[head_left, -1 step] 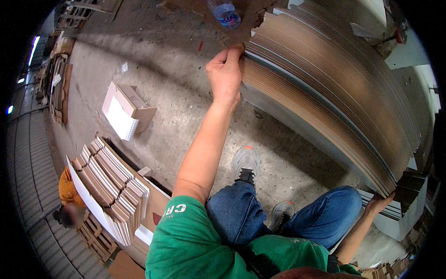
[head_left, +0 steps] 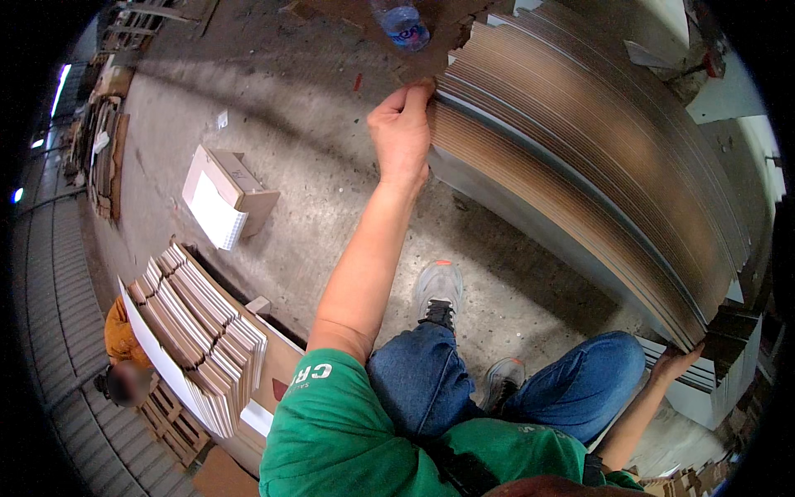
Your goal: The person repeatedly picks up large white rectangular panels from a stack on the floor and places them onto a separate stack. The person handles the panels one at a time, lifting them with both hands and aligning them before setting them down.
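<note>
A long stack of brown corrugated cardboard sheets stands on edge to my right, its edges fanning in a curve. At its far left end, my left hand is closed, with thumb and fingers pinching the end of the near sheets. My right hand grips the nearer right end of the same stack, low down. Its fingers are partly hidden behind the cardboard. A pale sheet face shows on the side of the stack towards me.
A plastic bottle is beyond my left hand. On the floor to the left stands a small cardboard piece with white paper. Folded cardboard is stacked at lower left, near a person in orange and a wooden pallet. White-sided cardboard lies by my right hand.
</note>
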`<control>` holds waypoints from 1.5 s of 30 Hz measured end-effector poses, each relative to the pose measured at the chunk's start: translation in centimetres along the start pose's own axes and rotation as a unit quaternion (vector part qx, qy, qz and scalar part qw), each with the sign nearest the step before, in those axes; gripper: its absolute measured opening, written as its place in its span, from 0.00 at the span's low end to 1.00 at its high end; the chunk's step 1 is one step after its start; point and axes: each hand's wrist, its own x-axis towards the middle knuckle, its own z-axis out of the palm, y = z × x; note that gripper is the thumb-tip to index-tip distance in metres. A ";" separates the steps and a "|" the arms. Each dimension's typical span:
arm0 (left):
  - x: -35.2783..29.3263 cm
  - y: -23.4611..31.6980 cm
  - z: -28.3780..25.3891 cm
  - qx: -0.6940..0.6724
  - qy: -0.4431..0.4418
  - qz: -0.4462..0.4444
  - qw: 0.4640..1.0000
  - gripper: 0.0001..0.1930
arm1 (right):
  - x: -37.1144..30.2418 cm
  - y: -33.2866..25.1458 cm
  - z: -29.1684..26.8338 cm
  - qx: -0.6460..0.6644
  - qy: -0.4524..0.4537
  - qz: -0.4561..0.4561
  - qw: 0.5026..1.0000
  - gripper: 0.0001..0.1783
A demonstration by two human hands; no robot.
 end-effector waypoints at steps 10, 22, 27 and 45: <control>0.0 0.0 0.0 -0.005 0.010 0.011 1.000 0.08 | 0.7 0.4 -0.9 0.014 -0.012 0.014 1.000 0.28; -0.1 0.2 -0.2 -0.009 0.018 0.013 1.000 0.07 | 0.8 0.9 -1.2 0.035 0.009 0.002 0.999 0.27; -0.1 0.6 -0.4 -0.014 0.010 -0.007 1.000 0.06 | 0.9 1.2 -1.8 0.020 0.006 -0.002 1.000 0.29; 0.0 0.6 -0.1 0.000 0.004 -0.001 1.000 0.06 | -0.1 0.2 -0.1 0.025 0.018 -0.002 1.000 0.28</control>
